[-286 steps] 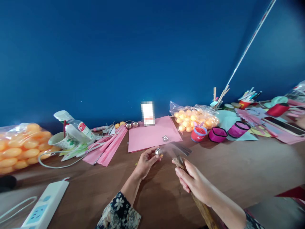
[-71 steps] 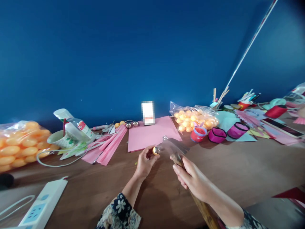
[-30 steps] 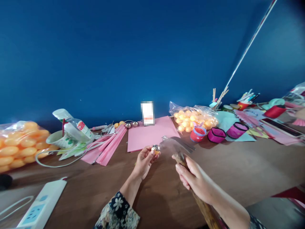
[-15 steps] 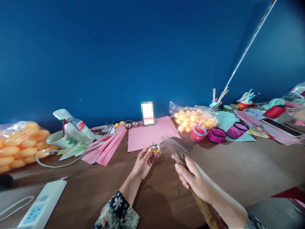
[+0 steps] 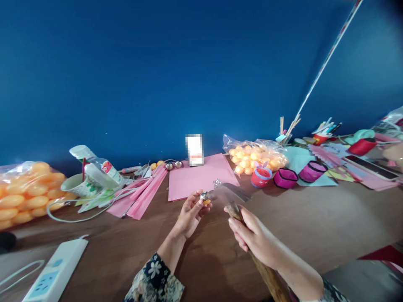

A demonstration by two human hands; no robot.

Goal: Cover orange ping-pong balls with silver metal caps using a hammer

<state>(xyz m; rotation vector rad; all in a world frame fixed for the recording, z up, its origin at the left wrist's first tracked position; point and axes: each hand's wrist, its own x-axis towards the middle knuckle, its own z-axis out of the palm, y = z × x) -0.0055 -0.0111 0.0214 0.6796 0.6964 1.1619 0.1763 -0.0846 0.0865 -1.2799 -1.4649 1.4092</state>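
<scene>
My left hand (image 5: pixel 189 216) pinches a small ball (image 5: pixel 205 198), shiny silver on its upper part and orange below, between thumb and fingertips above the table. My right hand (image 5: pixel 250 228) is wrapped round a long brown wooden handle (image 5: pixel 264 268) that slants down to the lower right. Beyond the handle's top, a blurred grey, blade-like shape (image 5: pixel 234 192) reaches towards the ball; whether it touches the ball I cannot tell. Small silver bits (image 5: pixel 217 183) lie on the pink paper (image 5: pixel 195 182) behind both hands.
Bags of orange balls (image 5: pixel 31 193) (image 5: pixel 252 157) lie at left and back right. Pink strips (image 5: pixel 147 188), a plastic bottle (image 5: pixel 107 172), and a power strip (image 5: pixel 56 268) are on the left. Magenta rings (image 5: pixel 286 178), a red cup (image 5: pixel 261 177), and a phone (image 5: pixel 371 167) are on the right.
The ball has turned in my left fingers, so less orange shows. My right hand and the handle have shifted slightly left.
</scene>
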